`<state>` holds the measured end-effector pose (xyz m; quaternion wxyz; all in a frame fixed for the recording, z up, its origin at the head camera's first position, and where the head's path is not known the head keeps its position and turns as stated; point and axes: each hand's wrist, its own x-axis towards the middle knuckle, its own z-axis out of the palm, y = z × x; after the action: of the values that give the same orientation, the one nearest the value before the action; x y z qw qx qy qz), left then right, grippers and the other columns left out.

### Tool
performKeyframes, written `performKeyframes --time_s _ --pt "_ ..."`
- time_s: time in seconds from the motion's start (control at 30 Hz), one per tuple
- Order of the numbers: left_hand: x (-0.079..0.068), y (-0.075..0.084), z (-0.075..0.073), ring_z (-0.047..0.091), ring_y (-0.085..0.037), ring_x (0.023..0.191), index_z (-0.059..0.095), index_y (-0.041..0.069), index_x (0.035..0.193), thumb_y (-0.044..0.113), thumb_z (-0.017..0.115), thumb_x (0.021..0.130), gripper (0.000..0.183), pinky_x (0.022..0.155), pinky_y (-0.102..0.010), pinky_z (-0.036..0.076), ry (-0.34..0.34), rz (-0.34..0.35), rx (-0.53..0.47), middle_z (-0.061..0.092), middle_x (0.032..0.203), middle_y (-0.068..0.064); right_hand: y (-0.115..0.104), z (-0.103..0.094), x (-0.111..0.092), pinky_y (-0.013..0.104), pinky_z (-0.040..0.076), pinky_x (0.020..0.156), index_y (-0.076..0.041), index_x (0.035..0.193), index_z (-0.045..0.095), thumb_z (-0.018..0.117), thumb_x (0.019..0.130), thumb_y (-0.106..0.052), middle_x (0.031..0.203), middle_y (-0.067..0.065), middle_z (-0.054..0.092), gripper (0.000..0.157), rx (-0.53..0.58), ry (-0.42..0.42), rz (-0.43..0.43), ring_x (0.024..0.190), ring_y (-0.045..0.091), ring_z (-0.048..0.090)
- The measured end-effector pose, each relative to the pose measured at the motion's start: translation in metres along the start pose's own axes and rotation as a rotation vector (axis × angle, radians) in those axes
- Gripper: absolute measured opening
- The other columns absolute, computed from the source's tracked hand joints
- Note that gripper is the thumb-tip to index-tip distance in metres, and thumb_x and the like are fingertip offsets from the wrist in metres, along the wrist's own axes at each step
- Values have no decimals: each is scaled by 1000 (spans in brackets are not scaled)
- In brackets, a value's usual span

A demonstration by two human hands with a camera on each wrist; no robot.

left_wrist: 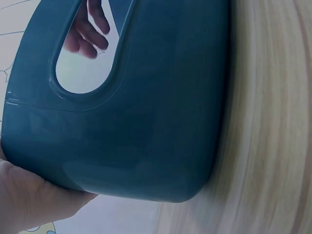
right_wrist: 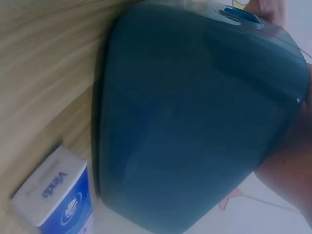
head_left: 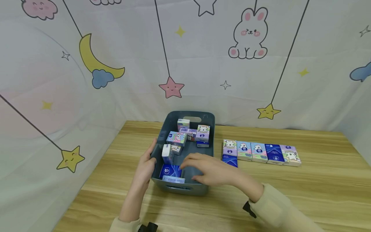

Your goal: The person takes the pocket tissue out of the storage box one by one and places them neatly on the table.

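A dark blue-green plastic basket [head_left: 192, 114] stands on the table, holding several small tissue packs. My left hand [head_left: 145, 167] grips its left wall, thumb over the rim; the left wrist view shows that hand [left_wrist: 36, 197] against the basket's side [left_wrist: 146, 141]. Over the right side of the basket, my right hand [head_left: 213, 169] reaches inside with fingers loosely bent and nothing between them. Near its fingertips lies a dark blue tissue pack [head_left: 166, 170]. A white-and-blue pack [head_left: 167, 154] stands upright close to the left wall. The right wrist view shows mostly the basket's outside [right_wrist: 195, 117].
To the right of the basket, a row of tissue packs [head_left: 259, 152] lies on the wooden table [head_left: 261, 196]. One dark blue pack [head_left: 230, 160] sits at the row's near left end. A printed cloth [head_left: 200, 64] hangs behind and at the sides.
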<state>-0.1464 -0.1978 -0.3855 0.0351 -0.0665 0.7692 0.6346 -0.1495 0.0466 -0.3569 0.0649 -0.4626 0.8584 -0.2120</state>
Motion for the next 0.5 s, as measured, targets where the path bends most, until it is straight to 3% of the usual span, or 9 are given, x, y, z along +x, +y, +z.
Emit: performKeyframes --time_s 0.27,0.43,0.5 --pt "0 -1 0 5 -26 151 21 26 154 -6 29 89 73 120 -53 11 -7 12 6 12 163 3 -5 1 23 35 38 112 -25 138 49 66 88 -8 145 -7 46 56 130 -197 5 138 13 40" --pt "-1 -1 0 4 -29 151 20 27 154 -5 28 89 73 119 -56 11 -9 15 1 11 163 0 -4 4 41 36 32 116 -26 146 39 59 85 6 155 -4 35 72 152 -308 -84 146 15 29" --pt "-1 -1 0 4 -30 151 20 28 154 -5 28 89 73 119 -57 11 -10 11 -3 10 163 -1 -4 5 48 35 36 114 -24 148 37 55 83 13 158 -2 30 77 182 -363 -120 145 14 29"
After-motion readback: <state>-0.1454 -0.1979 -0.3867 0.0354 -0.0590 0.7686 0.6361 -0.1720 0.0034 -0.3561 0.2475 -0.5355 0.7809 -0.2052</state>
